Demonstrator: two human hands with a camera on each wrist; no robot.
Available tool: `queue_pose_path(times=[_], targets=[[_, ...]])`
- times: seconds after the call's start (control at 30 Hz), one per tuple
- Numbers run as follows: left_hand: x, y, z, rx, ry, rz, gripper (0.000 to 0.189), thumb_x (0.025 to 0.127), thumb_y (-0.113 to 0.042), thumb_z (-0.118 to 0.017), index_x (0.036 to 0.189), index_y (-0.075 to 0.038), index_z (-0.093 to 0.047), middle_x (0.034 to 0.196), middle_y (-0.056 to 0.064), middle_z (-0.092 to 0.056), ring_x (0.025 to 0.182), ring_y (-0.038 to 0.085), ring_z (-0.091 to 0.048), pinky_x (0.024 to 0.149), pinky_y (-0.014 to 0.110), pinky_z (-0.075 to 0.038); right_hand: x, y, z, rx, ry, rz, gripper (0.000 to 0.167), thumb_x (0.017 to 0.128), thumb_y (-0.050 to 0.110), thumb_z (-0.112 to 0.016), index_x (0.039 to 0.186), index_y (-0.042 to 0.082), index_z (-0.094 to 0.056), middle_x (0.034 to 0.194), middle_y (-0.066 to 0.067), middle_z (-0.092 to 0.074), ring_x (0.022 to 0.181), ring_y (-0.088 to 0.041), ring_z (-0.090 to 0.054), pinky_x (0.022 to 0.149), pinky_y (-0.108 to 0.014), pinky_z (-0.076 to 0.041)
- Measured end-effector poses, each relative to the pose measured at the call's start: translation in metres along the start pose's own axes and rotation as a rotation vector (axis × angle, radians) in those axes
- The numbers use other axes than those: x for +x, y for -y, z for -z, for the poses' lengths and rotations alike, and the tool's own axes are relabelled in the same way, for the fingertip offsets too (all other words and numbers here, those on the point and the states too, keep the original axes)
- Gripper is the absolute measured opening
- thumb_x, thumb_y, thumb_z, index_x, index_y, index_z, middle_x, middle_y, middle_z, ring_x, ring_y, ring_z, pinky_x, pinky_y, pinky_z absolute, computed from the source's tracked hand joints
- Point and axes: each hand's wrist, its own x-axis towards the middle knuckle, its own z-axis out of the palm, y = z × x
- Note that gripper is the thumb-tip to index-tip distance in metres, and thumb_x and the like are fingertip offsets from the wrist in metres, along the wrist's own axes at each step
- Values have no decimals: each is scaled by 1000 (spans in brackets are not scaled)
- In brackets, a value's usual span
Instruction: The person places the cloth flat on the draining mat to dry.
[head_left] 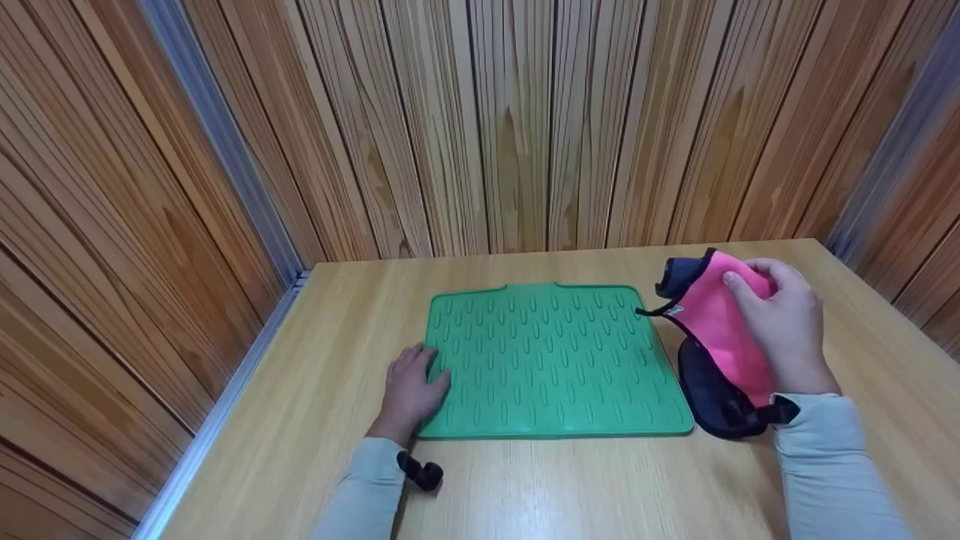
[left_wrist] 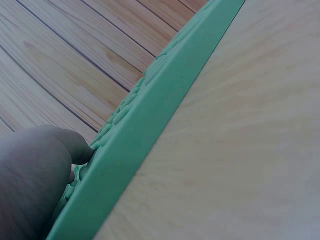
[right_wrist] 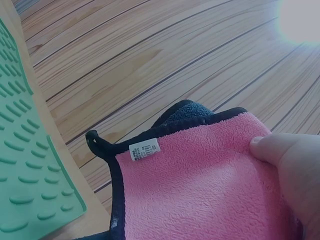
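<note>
A green mat (head_left: 555,360) with rows of raised oval bumps lies flat on the table. At its left edge rests my left hand (head_left: 411,390), thumb on the mat's surface; the left wrist view shows the mat's side wall (left_wrist: 135,135) close up. My right hand (head_left: 791,322) pinches a pink cloth (head_left: 720,322) with dark edging, beside the mat's right edge. The cloth's other side is dark blue, and its lower part hangs down to the table. A loop and a white label (right_wrist: 145,149) show at one corner in the right wrist view.
The wooden table (head_left: 300,420) extends around the mat on all sides. Wood-panelled walls (head_left: 517,127) stand behind and to the left and right, with metal posts (head_left: 225,142) at the corners.
</note>
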Motion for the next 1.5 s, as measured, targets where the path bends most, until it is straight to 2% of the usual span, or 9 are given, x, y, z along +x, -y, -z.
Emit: queue_pose_path(times=[0.3, 0.53, 0.73, 0.97, 1.5], targets=[[-1, 3, -1, 0, 3, 15, 59, 107, -27, -67, 159, 1, -59, 176, 30, -44, 170, 53, -32, 142, 68, -19, 3, 13, -2, 13, 11, -5, 61, 112, 46, -67, 158, 5, -62, 150, -27, -66, 116, -25, -60, 75, -1, -41], [0, 3, -1, -8, 2, 0, 58, 108, -26, -65, 158, 2, -59, 175, 31, -44, 169, 54, -33, 143, 68, -19, 5, 22, -6, 26, 15, -15, 60, 112, 48, -67, 156, 8, -64, 148, -23, -69, 113, -21, -59, 78, -4, -43], [-2, 1, -1, 2, -17, -15, 58, 105, -24, -64, 156, 4, -60, 173, 33, -47, 167, 55, -35, 141, 70, -19, 5, 28, -13, 29, 5, 14, 55, 112, 43, -69, 152, 6, -67, 141, -24, -73, 106, -19, -58, 76, -6, -43], [-1, -1, -1, 0, -5, 6, 59, 107, -26, -64, 159, 3, -59, 176, 31, -44, 170, 53, -33, 143, 67, -17, 5, 37, -22, 56, 30, -5, 55, 112, 45, -67, 153, 8, -67, 142, -22, -72, 110, -21, -60, 77, -6, -44], [0, 0, -2, -1, -5, -6, 59, 107, -27, -65, 158, 2, -59, 176, 31, -45, 169, 53, -34, 143, 69, -18, 3, 54, -46, 127, 86, -44, 54, 112, 44, -67, 154, 10, -65, 146, -21, -70, 118, -26, -62, 84, -14, -49]])
